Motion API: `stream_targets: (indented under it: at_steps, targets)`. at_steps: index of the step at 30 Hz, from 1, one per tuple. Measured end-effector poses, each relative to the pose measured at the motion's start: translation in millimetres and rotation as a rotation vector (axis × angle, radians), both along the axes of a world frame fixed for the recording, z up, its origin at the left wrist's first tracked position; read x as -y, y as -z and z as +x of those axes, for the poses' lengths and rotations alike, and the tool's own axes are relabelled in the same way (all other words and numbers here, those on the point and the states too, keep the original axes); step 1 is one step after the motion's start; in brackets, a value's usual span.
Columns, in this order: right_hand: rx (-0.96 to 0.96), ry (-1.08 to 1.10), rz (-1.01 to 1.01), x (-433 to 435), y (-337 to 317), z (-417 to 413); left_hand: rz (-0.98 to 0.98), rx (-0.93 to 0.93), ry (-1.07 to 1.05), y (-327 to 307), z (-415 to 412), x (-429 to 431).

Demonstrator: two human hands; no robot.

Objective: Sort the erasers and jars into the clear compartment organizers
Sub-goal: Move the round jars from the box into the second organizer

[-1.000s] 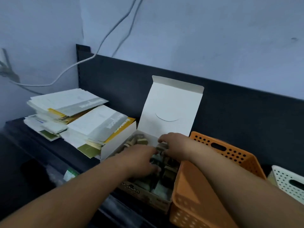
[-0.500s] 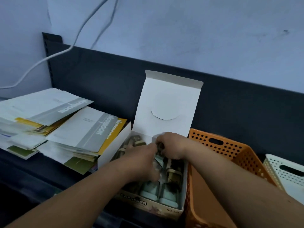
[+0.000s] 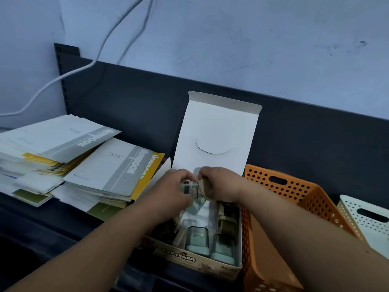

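Note:
An open cardboard box [image 3: 189, 258] with a raised white lid [image 3: 216, 133] stands on the dark shelf. Several small clear jars with pale green bases lie in it, two of them [image 3: 196, 241] [image 3: 223, 246] at the front. My left hand [image 3: 174, 192] grips one small clear jar [image 3: 190, 187] lifted just above the box. My right hand [image 3: 219, 184] is beside it over the back of the box, fingers curled; what they hold is hidden.
An orange perforated basket [image 3: 294, 190] touches the box on the right, with a white perforated basket [image 3: 366, 218] beyond it. Stacked notebooks [image 3: 94, 165] lie to the left. A dark back panel [image 3: 126, 98] and a white cable [image 3: 63, 74] run behind.
My left hand has lifted a small jar out of the box. The right hand has stayed at the back of the box. The camera view has shifted.

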State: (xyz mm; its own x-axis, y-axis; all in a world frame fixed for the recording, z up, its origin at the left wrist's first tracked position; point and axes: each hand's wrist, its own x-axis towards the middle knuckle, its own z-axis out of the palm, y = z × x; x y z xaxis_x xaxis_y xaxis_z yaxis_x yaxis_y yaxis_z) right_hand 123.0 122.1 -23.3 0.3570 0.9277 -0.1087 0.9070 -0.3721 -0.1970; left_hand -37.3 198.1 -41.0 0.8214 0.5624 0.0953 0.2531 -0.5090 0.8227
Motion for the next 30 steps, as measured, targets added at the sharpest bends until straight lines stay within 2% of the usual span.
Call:
stream_targets:
  at_steps: [5, 9, 14, 20, 30]
  targets:
    - [-0.332, 0.06, 0.261, 25.3, -23.5, -3.9, -0.063, 0.066, -0.04, -14.6, -3.6, 0.3]
    - [-0.431, 0.094, 0.385, 60.6, -42.4, -11.5, -0.073, 0.105, -0.023, -35.2, 1.7, 8.9]
    - [-0.32, 0.166, 0.492, 122.2, -59.2, -13.3, -0.028, 0.122, 0.052, -56.6, 16.5, 48.8]
    - [-0.196, 0.314, 0.561, 225.5, -65.7, -3.5, 0.037, 0.166, 0.173, -73.7, 48.4, 136.7]
    - [-0.152, 0.569, 0.625, 482.9, -67.6, 5.0, 0.143, 0.21, 0.403, -81.5, 98.6, 369.0]
